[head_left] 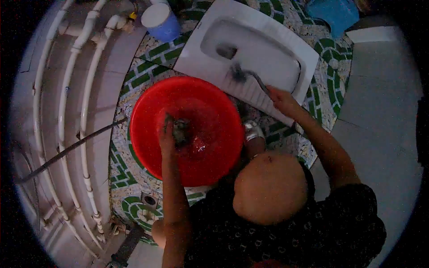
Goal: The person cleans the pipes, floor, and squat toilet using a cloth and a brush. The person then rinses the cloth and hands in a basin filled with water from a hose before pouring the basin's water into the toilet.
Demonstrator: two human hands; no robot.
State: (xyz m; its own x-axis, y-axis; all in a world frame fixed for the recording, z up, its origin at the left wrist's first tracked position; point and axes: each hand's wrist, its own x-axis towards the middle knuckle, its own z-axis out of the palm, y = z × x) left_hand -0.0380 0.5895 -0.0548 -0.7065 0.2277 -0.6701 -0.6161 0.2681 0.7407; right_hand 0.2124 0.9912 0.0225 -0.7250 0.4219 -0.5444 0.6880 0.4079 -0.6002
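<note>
My right hand is closed round the handle of a toilet brush. Its dark, blurred head hangs over the white squat toilet, close to the drain hole. My left hand reaches down into a big red basin. Against its fingers lies a dark greenish bundle, perhaps wet cloth; blur hides how the fingers meet it. A bright glint inside the basin suggests water.
A blue bucket stands behind the basin, and a blue plastic item at the back right. White pipes run along the left wall. A dark hose reaches the basin's rim. A floor drain lies near the front.
</note>
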